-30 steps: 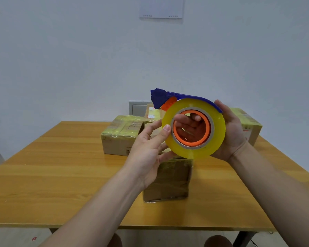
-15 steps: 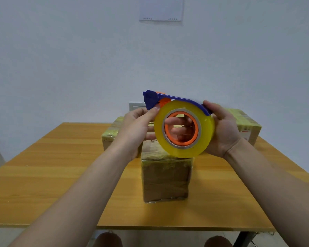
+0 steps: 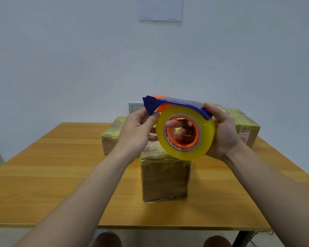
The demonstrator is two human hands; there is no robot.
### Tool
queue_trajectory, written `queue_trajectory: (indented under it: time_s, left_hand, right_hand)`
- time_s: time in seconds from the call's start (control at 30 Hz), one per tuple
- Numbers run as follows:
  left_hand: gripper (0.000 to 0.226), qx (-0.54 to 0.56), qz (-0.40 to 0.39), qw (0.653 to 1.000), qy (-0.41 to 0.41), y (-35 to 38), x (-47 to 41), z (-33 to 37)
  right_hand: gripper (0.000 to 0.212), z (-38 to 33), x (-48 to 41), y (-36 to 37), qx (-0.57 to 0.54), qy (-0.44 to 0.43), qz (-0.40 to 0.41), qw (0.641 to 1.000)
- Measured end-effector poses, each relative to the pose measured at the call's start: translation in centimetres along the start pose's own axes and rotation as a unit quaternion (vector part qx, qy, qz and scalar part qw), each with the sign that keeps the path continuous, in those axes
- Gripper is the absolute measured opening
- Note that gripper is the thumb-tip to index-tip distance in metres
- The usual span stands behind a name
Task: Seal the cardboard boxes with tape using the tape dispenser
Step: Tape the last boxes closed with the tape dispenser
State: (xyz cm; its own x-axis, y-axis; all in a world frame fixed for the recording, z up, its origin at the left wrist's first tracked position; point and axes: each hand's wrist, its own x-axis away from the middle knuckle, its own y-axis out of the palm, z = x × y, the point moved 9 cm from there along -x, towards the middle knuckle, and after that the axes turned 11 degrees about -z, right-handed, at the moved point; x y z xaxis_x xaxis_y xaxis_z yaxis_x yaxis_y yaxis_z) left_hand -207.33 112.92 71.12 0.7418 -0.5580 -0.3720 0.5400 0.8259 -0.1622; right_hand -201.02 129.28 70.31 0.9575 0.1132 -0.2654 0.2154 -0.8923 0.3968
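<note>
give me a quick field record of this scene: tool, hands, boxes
tool: tape dispenser, blue frame, orange core, yellow roll, held up over the near box
right hand: holds the dispenser, fingers through the core, thumb on the frame
left hand: pinches at the blue cutter end
near box: on the table, tape across its top
left rear box: taped
right rear box: taped
</note>
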Motion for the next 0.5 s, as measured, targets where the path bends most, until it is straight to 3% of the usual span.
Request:
queue_trajectory:
  time_s: [0.3, 0.5]
  left_hand:
    - [0.021, -0.007, 0.060, 0.996, -0.059, -0.5, 0.0, -1.7]
    - [0.011, 0.234, 0.089, 0.951, -0.179, -0.2, 0.6, -4.3]
  right_hand:
    - [0.052, 0.3, 0.1, 0.5, 0.006, -0.020, -0.006, 1.000]
    - [0.047, -0.2, 0.1, 0.7, 0.023, -0.013, -0.026, 0.999]
